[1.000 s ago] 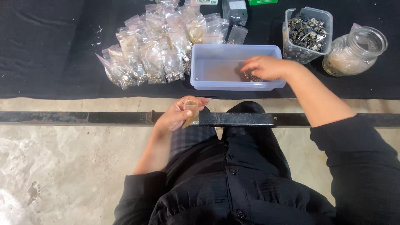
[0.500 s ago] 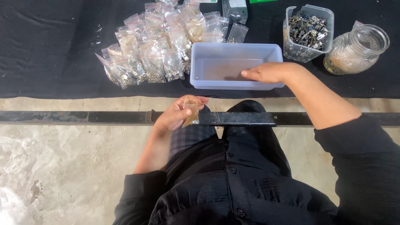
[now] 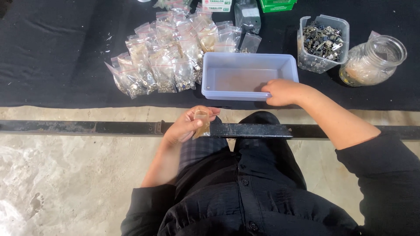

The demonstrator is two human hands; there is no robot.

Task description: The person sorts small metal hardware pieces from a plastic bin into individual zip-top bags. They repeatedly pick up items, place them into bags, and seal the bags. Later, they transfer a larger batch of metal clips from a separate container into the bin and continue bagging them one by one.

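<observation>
Left hand (image 3: 189, 126) is curled around a small clear plastic bag (image 3: 201, 123), pinched between thumb and fingers, held low over the person's lap just beside a dark metal bar (image 3: 249, 130). Right hand (image 3: 282, 91) rests at the near right corner of a pale translucent rectangular tub (image 3: 247, 75), fingers closed loosely at the rim; can't tell if they pinch anything. The tub sits on a black cloth (image 3: 57, 57) spread over the ground, straight ahead of the person.

Left of the tub: a heap of small clear zip bags (image 3: 164, 57), overlapping, each with tiny metal bits at the bottom, some touching the tub's left wall. Right of the tub: a square clear plastic container (image 3: 323, 43) full of dark metal pieces, and beside it a round glass jar (image 3: 372, 61), tilted, lid off, pale contents inside. Green and white boxes (image 3: 278, 4) lie at the far edge, mostly cut off.

The bar runs left to right across the view, rusty and flat, between the person and the cloth. Rough pale concrete floor (image 3: 65, 183) below it. Black sleeves, black buttoned shirt.
</observation>
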